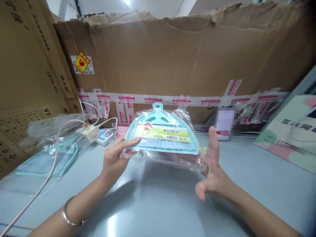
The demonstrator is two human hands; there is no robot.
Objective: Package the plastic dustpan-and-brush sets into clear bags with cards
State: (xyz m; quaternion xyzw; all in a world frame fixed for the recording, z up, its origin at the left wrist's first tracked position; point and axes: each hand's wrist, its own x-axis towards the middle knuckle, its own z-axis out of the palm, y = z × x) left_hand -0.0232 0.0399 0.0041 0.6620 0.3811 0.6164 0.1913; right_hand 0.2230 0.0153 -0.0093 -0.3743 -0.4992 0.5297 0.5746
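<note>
A light blue mini dustpan and brush set (161,133) in a clear plastic bag, with a yellow label across it, is held above the grey table (153,204). My left hand (115,158) grips its left corner, thumb on top and fingers under the bag. My right hand (213,171) is at the bag's right edge with its fingers stretched out and apart, touching the crinkled plastic. A pink item shows under the dustpan inside the plastic.
Another bagged blue dustpan (49,159) lies at the left. A white power strip (105,136) with cables sits behind my left hand. Tall cardboard boxes (172,59) wall the back and left. A printed card (291,138) leans at the right.
</note>
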